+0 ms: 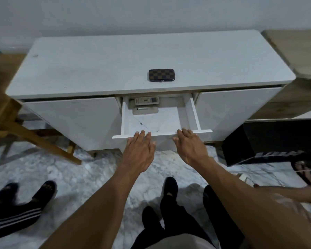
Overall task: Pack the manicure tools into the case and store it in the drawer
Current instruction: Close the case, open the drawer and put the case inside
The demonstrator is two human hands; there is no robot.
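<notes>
A closed manicure case (161,75) with a brown checkered cover lies flat on top of the white cabinet (90,69), near its front edge. Below it the white drawer (195,115) is pulled out. My left hand (139,150) and my right hand (191,146) both rest with spread fingers on the drawer's front panel, fingertips at its top edge. Neither hand holds anything. No loose manicure tools show anywhere.
Two white remote controls (146,101) lie at the back of the drawer. A wooden chair leg (39,139) slants at the left. A black box (237,150) stands on the floor at the right. Other people's feet (43,191) stand on the marble floor nearby.
</notes>
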